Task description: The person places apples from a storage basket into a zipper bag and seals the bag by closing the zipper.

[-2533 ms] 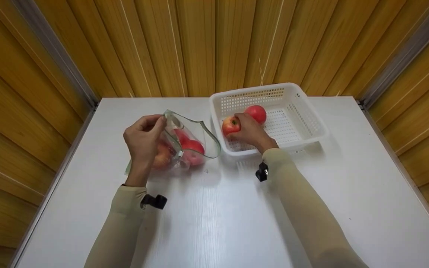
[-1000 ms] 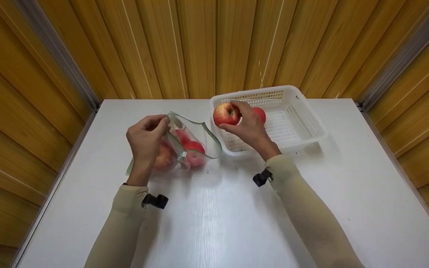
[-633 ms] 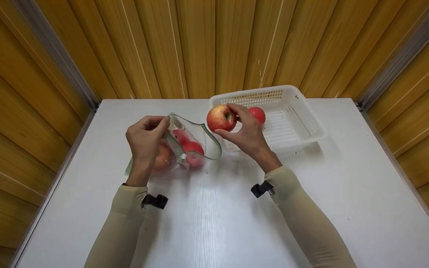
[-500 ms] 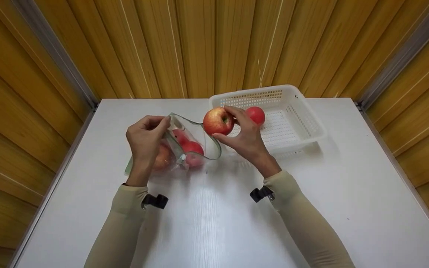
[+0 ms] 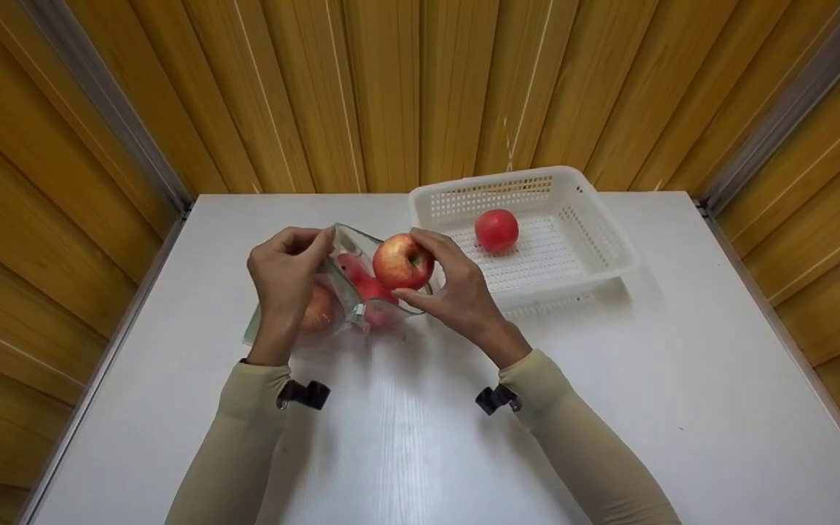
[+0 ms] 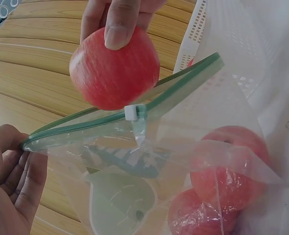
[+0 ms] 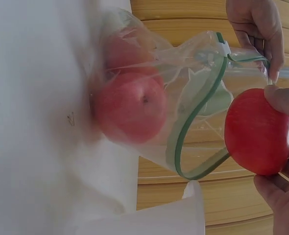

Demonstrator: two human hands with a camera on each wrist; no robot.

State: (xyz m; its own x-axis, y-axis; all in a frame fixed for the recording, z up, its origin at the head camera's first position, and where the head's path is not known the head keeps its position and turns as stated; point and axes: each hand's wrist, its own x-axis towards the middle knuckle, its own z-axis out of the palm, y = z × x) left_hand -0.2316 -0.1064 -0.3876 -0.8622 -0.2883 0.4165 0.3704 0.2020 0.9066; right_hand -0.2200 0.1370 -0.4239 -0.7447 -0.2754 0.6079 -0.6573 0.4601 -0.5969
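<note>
My left hand (image 5: 281, 281) pinches the rim of a clear zip bag (image 6: 183, 82) between thumb and fingers. The bag has a green zip strip and a white slider (image 6: 131, 112), and its mouth stands open. Several red apples (image 7: 130, 110) lie inside, blurred by the film. With thumb and fingers, my right hand (image 5: 456, 288) holds a red-yellow apple (image 5: 397, 262) by its sides. In both wrist views that apple is at the bag's mouth, apart from the apples inside; whether it touches the rim I cannot tell.
A white perforated basket (image 5: 551, 292) stands to the right of the bag, with one red apple (image 5: 496, 231) in it. Both sit on a white table (image 5: 405, 437). Wood-patterned walls (image 5: 456, 87) rise behind the table and at both sides.
My right hand has lifted the apple out of the basket and carried it left and down to the bag's mouth. The left hand has stayed on the rim almost without moving.
</note>
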